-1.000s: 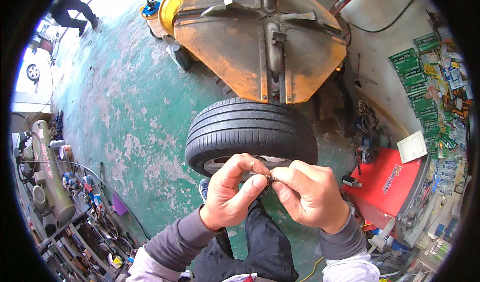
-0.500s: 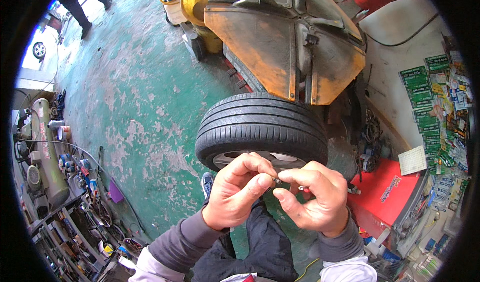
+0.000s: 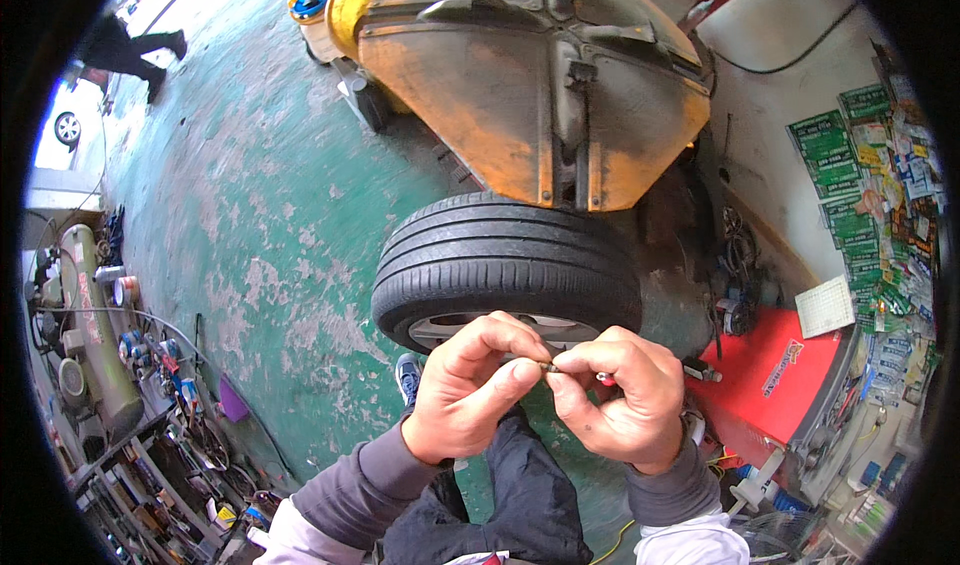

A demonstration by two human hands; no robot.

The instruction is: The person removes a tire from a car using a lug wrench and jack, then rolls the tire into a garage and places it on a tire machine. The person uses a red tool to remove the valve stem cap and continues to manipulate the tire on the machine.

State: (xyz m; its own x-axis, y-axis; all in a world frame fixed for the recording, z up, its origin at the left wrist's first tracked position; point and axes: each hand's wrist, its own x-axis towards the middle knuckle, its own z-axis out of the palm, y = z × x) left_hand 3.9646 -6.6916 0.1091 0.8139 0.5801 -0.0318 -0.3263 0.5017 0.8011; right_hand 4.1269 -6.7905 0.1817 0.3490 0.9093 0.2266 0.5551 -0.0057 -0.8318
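Observation:
In front of the tire, a small dark metal piece [image 3: 548,367] with a brassy tint sits between my two hands. Thumb and forefinger of my left hand [image 3: 478,385] pinch it from one side. The fingertips of my right hand [image 3: 630,395] close on its other side. A thin red-and-silver item [image 3: 606,378] shows in the curl of my right fingers; most of it is hidden. Just beyond my hands, the black tire [image 3: 505,265] on its silver wheel stands tread up, its lower rim partly covered by my fingers.
A worn orange-and-grey machine plate [image 3: 500,95] rises behind the tire. At right are a red box [image 3: 775,365] and hanging green packets [image 3: 835,155]. On the left stand a tank [image 3: 100,335] and cluttered shelves [image 3: 150,485]. Someone's dark-trousered legs [image 3: 135,55] are far left.
My right thumb and forefinger have come together at the small metal piece; before, they were apart. Red now shows on the thin item in my right hand. The view has shifted slightly.

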